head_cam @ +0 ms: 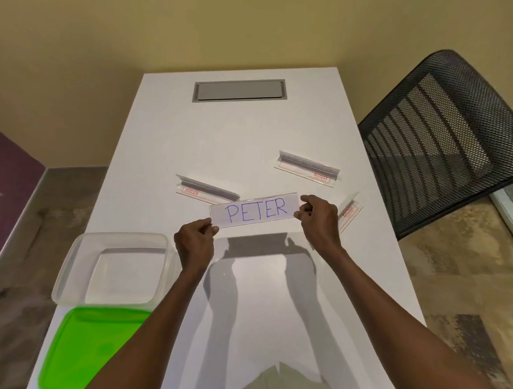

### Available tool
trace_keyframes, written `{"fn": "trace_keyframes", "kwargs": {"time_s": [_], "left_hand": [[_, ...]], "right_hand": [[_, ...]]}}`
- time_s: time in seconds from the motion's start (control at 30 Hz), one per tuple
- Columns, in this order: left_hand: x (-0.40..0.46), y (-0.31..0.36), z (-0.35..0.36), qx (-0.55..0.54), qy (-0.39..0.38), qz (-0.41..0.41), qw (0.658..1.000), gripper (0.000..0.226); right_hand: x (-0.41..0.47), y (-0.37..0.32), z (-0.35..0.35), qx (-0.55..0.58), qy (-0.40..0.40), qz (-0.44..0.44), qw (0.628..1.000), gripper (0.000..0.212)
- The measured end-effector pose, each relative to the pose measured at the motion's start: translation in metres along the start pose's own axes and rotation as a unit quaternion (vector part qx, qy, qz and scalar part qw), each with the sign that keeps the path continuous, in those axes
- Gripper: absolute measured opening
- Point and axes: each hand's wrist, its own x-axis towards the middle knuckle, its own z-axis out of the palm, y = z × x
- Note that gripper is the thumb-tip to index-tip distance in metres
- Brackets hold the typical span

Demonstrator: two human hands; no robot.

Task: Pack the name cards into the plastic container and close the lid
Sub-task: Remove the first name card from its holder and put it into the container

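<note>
A name card reading "PETER" in a clear holder is held up above the white table. My left hand pinches its lower left end and my right hand pinches its right end. Three more clear card holders lie on the table: one just behind the held card, one farther back right, one partly hidden behind my right hand. The open clear plastic container stands at the table's left edge. Its green lid lies flat in front of it.
A grey cable hatch is set into the far end of the table. A black mesh chair stands at the right side. A wall rises behind the table, and patterned floor shows on both sides.
</note>
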Motion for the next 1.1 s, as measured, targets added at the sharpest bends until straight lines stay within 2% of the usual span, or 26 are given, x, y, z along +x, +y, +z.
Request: {"fn": "trace_keyframes", "kwargs": {"time_s": [0.13, 0.27, 0.37, 0.47, 0.57, 0.6, 0.73, 0.9, 1.0, 1.1], "left_hand": [[0.001, -0.003, 0.002, -0.007, 0.013, 0.005, 1.0, 0.001], [-0.001, -0.008, 0.006, -0.009, 0.03, -0.006, 0.999, 0.006], [-0.001, -0.02, 0.011, 0.049, 0.033, -0.003, 0.998, 0.002], [-0.002, -0.032, 0.015, 0.132, 0.03, -0.001, 0.991, 0.017], [-0.005, -0.044, 0.019, 0.172, -0.009, -0.002, 0.985, 0.004], [-0.004, -0.049, 0.022, 0.18, -0.017, -0.002, 0.984, 0.007], [-0.003, -0.063, 0.029, 0.217, -0.036, 0.01, 0.976, 0.043], [-0.003, -0.075, 0.034, 0.21, -0.053, -0.007, 0.976, 0.057], [0.001, -0.088, 0.039, 0.239, -0.07, -0.007, 0.969, 0.056], [0.0, -0.089, 0.041, 0.238, -0.077, -0.02, 0.968, 0.039]], "right_hand": [[-0.003, 0.002, 0.004, -0.007, 0.017, -0.013, 1.0, 0.022], [-0.004, 0.014, 0.017, -0.041, 0.012, 0.009, 0.999, 0.013], [-0.007, 0.024, 0.03, -0.043, -0.011, 0.056, 0.997, 0.018], [-0.013, 0.036, 0.04, -0.05, -0.045, 0.083, 0.994, 0.027], [-0.018, 0.044, 0.047, -0.056, -0.059, 0.102, 0.991, 0.037], [-0.02, 0.046, 0.048, -0.056, -0.061, 0.11, 0.991, 0.04], [-0.023, 0.053, 0.055, -0.042, -0.064, 0.128, 0.989, 0.047], [-0.023, 0.059, 0.059, -0.039, -0.071, 0.13, 0.988, 0.051], [-0.023, 0.066, 0.064, -0.025, -0.079, 0.128, 0.988, 0.052], [-0.024, 0.074, 0.07, -0.022, -0.092, 0.124, 0.988, 0.048]]}}
